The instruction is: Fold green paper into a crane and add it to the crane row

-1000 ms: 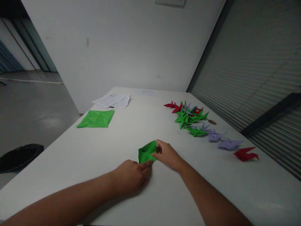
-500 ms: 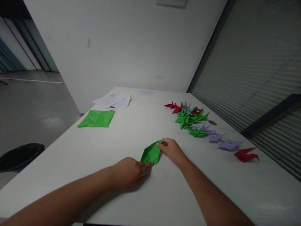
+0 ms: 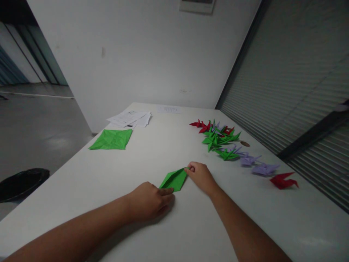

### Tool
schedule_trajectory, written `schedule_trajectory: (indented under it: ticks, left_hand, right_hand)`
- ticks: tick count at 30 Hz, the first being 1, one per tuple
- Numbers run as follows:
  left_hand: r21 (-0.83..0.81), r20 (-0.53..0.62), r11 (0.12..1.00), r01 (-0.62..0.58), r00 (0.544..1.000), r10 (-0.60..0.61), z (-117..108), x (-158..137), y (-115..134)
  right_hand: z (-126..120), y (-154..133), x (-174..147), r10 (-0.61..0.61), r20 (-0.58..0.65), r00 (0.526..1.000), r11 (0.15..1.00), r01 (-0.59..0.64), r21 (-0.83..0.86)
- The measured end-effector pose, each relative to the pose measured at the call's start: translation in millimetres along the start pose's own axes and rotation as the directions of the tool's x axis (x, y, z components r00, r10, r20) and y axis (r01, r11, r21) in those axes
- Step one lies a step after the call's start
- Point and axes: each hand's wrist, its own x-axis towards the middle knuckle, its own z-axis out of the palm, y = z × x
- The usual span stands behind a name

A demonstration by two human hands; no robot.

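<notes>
Green origami paper, folded into a narrow kite-like shape with a raised flap, lies on the white table between my two hands. My left hand rests on the table, its fingers pressing the paper's near left end. At the far right corner, my right hand pinches the tip between thumb and fingers. The underside of the paper and the fingertips beneath it are hidden.
Along the right side lie several folded paper cranes, among them a red crane, a purple crane and a green crane. A creased green sheet and printed papers are at the left edge. A black-lined bin stands on the floor.
The paper's upper flap has been drawn out, so the shape is longer and narrower with an open fold. Both hands keep nearly the same places.
</notes>
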Motion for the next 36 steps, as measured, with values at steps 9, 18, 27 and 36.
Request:
schedule_trajectory:
  ticks: [9, 18, 27, 36]
  left_hand:
    - [0.065, 0.074, 0.996, -0.052, 0.996, 0.047, -7, 1, 2]
    - [0.09, 0.112, 0.995, -0.05, 0.993, 0.04, -11, 3, 5]
    - [0.123, 0.13, 0.99, -0.063, 0.99, 0.047, -12, 1, 10]
    - [0.123, 0.112, 0.99, -0.076, 0.992, 0.062, -16, -1, 13]
  right_hand:
    - [-1, 0, -1, -0.047, 0.055, 0.997, 0.984, 0.056, -0.172]
    - [-3, -1, 0, -0.018, 0.074, 0.997, 0.98, 0.033, -0.198]
    - [-2, 0, 2, -0.006, 0.075, 0.997, 0.979, 0.021, -0.201]
    - [-2, -3, 0, 0.016, 0.081, 0.997, 0.979, 0.001, -0.205]
